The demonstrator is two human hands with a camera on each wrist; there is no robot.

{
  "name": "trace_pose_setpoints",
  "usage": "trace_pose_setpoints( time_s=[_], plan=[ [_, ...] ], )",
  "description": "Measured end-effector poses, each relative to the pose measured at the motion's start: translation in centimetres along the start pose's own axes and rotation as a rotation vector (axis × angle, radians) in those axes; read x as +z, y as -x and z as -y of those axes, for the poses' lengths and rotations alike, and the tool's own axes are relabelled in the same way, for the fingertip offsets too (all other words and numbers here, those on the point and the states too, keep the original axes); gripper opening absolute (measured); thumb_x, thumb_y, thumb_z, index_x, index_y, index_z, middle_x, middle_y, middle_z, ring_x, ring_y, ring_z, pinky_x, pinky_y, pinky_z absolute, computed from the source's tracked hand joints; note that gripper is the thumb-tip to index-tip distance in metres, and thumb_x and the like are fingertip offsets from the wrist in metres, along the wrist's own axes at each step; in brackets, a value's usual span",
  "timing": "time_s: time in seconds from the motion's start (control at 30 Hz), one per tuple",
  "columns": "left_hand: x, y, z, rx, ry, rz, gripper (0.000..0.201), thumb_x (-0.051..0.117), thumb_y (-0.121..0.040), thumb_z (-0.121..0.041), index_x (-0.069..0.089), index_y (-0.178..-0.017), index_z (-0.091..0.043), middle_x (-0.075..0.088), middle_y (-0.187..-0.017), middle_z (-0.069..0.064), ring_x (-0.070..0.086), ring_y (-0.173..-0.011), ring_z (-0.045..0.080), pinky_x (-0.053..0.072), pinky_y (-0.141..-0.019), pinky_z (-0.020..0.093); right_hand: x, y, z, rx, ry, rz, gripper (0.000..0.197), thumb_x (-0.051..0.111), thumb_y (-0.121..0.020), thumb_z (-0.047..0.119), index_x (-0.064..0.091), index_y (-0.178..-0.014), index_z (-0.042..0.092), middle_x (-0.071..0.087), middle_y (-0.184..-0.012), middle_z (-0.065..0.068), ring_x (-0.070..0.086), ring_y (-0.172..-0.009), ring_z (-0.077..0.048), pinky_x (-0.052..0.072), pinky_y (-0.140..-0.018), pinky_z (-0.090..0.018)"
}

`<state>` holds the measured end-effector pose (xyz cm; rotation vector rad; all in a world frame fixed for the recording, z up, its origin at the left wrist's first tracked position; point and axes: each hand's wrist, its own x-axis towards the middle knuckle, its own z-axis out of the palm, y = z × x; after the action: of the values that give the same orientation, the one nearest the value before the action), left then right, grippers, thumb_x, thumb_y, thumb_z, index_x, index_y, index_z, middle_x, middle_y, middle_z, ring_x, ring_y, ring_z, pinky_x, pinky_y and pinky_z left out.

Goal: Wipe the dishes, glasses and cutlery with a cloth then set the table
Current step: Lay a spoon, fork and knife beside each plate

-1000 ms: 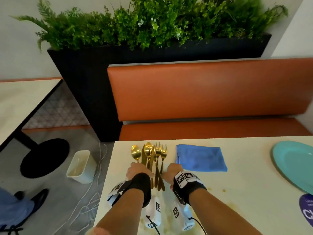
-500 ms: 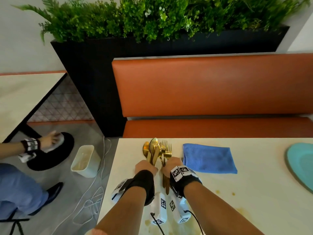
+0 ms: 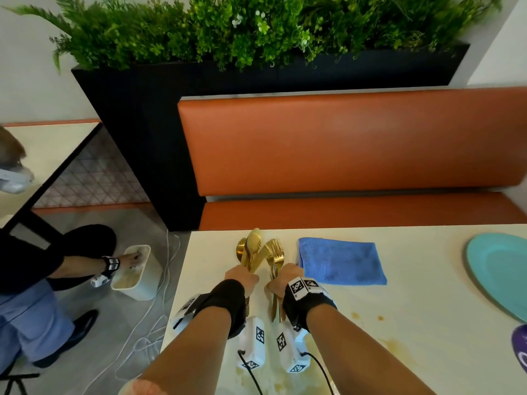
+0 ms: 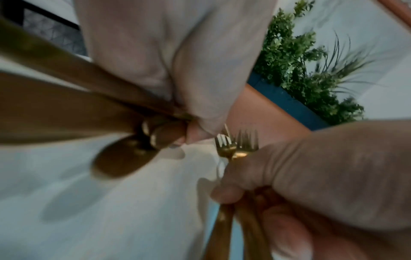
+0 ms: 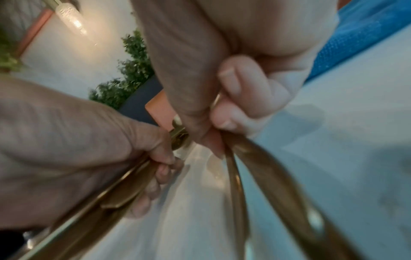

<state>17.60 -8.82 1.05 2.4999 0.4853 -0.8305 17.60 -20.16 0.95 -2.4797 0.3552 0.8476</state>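
My left hand (image 3: pixel 241 277) grips a bundle of gold spoons and a knife (image 3: pixel 252 250), lifted off the cream table (image 3: pixel 399 323) near its far left edge. My right hand (image 3: pixel 285 276) grips the gold forks (image 3: pixel 276 252) just beside it. In the left wrist view the spoon bowl (image 4: pixel 124 156) hangs below my fist, and the fork tines (image 4: pixel 237 144) stick out past my right hand (image 4: pixel 311 172). The right wrist view shows fork handles (image 5: pixel 266 167) running through my curled fingers (image 5: pixel 235 91). A folded blue cloth (image 3: pixel 340 260) lies flat just right of my right hand.
A turquoise plate (image 3: pixel 499 272) sits at the table's right edge, with a purple object (image 3: pixel 520 349) below it. An orange bench (image 3: pixel 342 143) and black planter (image 3: pixel 171 124) stand behind. Another person's hand (image 3: pixel 128 259) reaches into a white bin (image 3: pixel 137 275) on the floor at left. Yellowish stains mark the table.
Both hands have closed on the cutlery and lifted it off the table, splitting it into two bundles. The other person's hand has moved to the white bin.
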Motion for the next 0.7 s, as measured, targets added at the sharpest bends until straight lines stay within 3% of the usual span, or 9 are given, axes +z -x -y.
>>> trace_pose_setpoints(
  time_s=[0.1,0.17,0.23,0.3,0.33,0.4,0.43,0.57,0.7],
  plan=[
    [0.6,0.4,-0.6,0.006,0.154,0.061,0.035,0.04,-0.098,-0.023,0.053,-0.121,-0.001,0.059,-0.101,0.014,0.062,-0.093,0.028,0.048,-0.075,0.028,-0.1,0.2,-0.8,0.012,-0.112,0.045,0.008,0.06,-0.077,0.021,0.056,-0.077,0.013,0.07,-0.099,-0.01,0.068,-0.091,-0.025,0.056,-0.083,-0.033],
    [0.7,0.9,-1.3,0.022,0.272,0.085,0.032,0.039,-0.098,-0.017,0.052,-0.12,0.002,0.06,-0.102,0.017,0.065,-0.088,0.029,0.05,-0.066,0.026,-0.8,0.3,-1.8,0.024,-0.186,0.039,0.012,0.061,-0.072,0.02,0.057,-0.062,0.015,0.072,-0.071,-0.007,0.07,-0.072,-0.024,0.059,-0.078,-0.036],
    [0.8,1.2,-2.0,0.031,0.367,0.08,0.027,0.039,-0.098,-0.015,0.054,-0.112,0.001,0.061,-0.102,0.015,0.066,-0.087,0.028,0.054,-0.073,0.03,-2.4,1.3,-2.6,0.024,-0.26,0.04,0.023,0.062,-0.076,0.019,0.058,-0.055,0.012,0.063,-0.048,-0.001,0.062,-0.049,-0.017,0.059,-0.065,-0.028],
    [0.7,1.6,-3.1,0.079,0.487,0.079,0.024,0.038,-0.098,-0.012,0.055,-0.109,-0.001,0.061,-0.097,0.013,0.062,-0.072,0.02,0.053,-0.068,0.029,-4.2,2.2,-3.4,0.007,-0.341,0.048,0.032,0.063,-0.083,0.02,0.056,-0.053,0.01,0.055,-0.033,0.003,0.051,-0.032,-0.008,0.049,-0.047,-0.019],
    [0.5,2.2,-3.7,0.106,0.526,0.083,0.022,0.036,-0.098,-0.011,0.056,-0.102,-0.003,0.061,-0.09,0.011,0.058,-0.065,0.018,0.051,-0.064,0.027,-5.1,2.8,-3.9,-0.014,-0.369,0.051,0.034,0.063,-0.085,0.02,0.055,-0.054,0.009,0.053,-0.031,0.004,0.049,-0.03,-0.007,0.044,-0.044,-0.017],
    [0.4,3.3,-5.0,0.15,0.543,0.1,0.024,0.036,-0.097,-0.013,0.057,-0.09,-0.004,0.065,-0.081,0.009,0.059,-0.066,0.02,0.053,-0.072,0.031,-7.0,4.3,-4.9,-0.062,-0.448,0.039,0.033,0.062,-0.087,0.018,0.055,-0.056,0.009,0.054,-0.037,0.001,0.049,-0.038,-0.01,0.041,-0.046,-0.018],
    [0.4,4.0,-5.7,0.184,0.555,0.122,0.023,0.038,-0.096,-0.014,0.057,-0.086,-0.005,0.065,-0.081,0.009,0.061,-0.07,0.023,0.053,-0.077,0.033,-8.0,5.1,-5.4,-0.078,-0.489,0.032,0.031,0.062,-0.087,0.017,0.056,-0.058,0.009,0.055,-0.043,-0.002,0.049,-0.043,-0.012,0.041,-0.048,-0.019],
    [1.0,8.0,-8.6,0.35,0.611,0.247,0.015,0.046,-0.094,-0.011,0.056,-0.083,-0.01,0.059,-0.079,0.009,0.058,-0.073,0.022,0.047,-0.072,0.032,-11.1,9.1,-7.7,-0.099,-0.6,0.036,0.026,0.059,-0.089,0.015,0.054,-0.064,0.009,0.054,-0.058,-0.008,0.047,-0.049,-0.014,0.041,-0.048,-0.02],
    [2.8,12.2,-11.3,0.478,0.624,0.361,0.017,0.045,-0.094,-0.022,0.057,-0.085,-0.014,0.06,-0.092,0.014,0.057,-0.091,0.028,0.045,-0.097,0.048,-12.5,13.6,-10.7,-0.072,-0.692,-0.038,0.02,0.061,-0.088,0.009,0.056,-0.069,0.008,0.054,-0.057,-0.007,0.046,-0.041,-0.009,0.041,-0.038,-0.016]
  ],
)
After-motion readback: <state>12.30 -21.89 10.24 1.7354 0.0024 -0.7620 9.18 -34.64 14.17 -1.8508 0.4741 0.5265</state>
